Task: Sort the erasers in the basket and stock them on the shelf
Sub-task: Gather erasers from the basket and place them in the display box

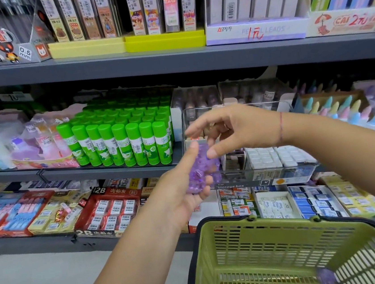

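Note:
My left hand (182, 189) grips a stack of translucent purple erasers (202, 168) in front of the shelf. My right hand (232, 129) hovers just above the stack, fingers loosely spread, thumb and forefinger close to its top; it holds nothing. Behind both hands stands a clear storage box (267, 174) with white erasers (277, 157) in rows on its right side. The green basket (264, 250) sits at the lower right, with one purple eraser (327, 277) in its bottom.
Green glue sticks (121, 140) fill the middle shelf at left. Boxed erasers (112, 211) line the lower shelf. Pastel pointed items (341, 110) stand at right. Pencil lead boxes (255, 29) sit on the top shelf. Grey floor lies lower left.

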The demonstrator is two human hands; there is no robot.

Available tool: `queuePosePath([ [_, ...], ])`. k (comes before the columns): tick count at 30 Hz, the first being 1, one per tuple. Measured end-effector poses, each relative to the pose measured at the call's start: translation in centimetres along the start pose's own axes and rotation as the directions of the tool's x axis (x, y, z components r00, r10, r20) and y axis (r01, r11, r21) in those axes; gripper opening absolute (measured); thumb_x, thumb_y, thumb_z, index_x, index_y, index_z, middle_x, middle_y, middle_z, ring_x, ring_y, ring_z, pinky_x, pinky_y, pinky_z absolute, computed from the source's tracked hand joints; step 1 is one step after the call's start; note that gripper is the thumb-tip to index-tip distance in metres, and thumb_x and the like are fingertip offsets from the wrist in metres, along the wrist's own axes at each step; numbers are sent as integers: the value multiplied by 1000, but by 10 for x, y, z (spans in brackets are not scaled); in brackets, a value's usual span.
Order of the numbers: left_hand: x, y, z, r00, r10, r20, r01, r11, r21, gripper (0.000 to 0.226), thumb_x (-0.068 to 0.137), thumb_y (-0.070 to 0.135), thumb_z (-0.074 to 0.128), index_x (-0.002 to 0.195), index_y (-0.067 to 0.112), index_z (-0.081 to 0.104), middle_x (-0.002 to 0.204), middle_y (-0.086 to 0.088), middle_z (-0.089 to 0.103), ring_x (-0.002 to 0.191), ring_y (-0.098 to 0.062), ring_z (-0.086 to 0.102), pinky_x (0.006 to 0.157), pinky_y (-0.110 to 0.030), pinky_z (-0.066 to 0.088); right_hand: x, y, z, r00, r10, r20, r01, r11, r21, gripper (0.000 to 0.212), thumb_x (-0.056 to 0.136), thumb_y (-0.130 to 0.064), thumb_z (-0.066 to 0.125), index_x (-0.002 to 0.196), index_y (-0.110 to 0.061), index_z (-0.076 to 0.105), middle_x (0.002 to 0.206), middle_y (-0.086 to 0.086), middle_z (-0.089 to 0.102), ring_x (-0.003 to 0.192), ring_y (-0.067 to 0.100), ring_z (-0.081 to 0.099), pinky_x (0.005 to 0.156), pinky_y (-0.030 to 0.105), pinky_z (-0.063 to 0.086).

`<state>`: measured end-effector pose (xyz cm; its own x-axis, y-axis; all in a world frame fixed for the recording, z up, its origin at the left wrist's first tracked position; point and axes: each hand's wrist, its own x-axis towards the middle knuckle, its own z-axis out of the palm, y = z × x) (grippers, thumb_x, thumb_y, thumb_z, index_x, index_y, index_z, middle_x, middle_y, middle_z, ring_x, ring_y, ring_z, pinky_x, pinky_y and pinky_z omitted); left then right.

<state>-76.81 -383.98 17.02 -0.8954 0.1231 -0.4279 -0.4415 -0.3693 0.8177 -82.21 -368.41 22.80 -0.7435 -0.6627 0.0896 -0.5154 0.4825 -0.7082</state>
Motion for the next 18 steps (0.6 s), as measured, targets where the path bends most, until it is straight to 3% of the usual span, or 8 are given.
queuePosePath([
  [2,-2,-2,3,998,-22,57,19,999,50,41,80,52,64,64,17,77,64,-3,69,43,-8,54,38,-17,43,-4,-5,2,1000,3,24,0,995,-98,41,72,-15,80,110,-24,66,101,-7,68,82,15,63,75,21,52],
  [6,-4,-4,4,994,-22,107,10,994,107,47,71,57,66,84,12,72,67,-5,70,45,-8,55,39,-18,43,-14,-7,-1,998,50,49,-42,985,-166,36,70,-21,82,102,-24,67,91,-7,69,82,11,65,79,27,53],
  [10,-4,-2,3,985,-45,166,30,995,93,51,75,62,59,60,17,77,59,-2,65,42,-7,53,37,-16,41,-23,-8,2,999,48,-3,-48,992,-115,41,69,-12,83,104,-21,63,95,-7,67,74,5,61,72,22,53],
  [14,-3,-2,3,979,-83,185,68,994,87,51,80,62,55,57,21,76,57,-1,63,41,-7,52,36,-16,39,-32,-10,8,995,50,-81,-60,991,-120,38,66,-19,84,98,-23,64,80,-29,62,67,-2,57,70,20,53],
  [18,-2,-5,4,982,-96,163,89,995,46,46,81,58,59,72,15,75,61,-4,66,42,-10,53,35,-17,41,-32,-9,18,976,44,-213,-70,990,-119,34,64,-26,85,92,-22,66,83,-15,63,68,2,58,69,23,54],
])
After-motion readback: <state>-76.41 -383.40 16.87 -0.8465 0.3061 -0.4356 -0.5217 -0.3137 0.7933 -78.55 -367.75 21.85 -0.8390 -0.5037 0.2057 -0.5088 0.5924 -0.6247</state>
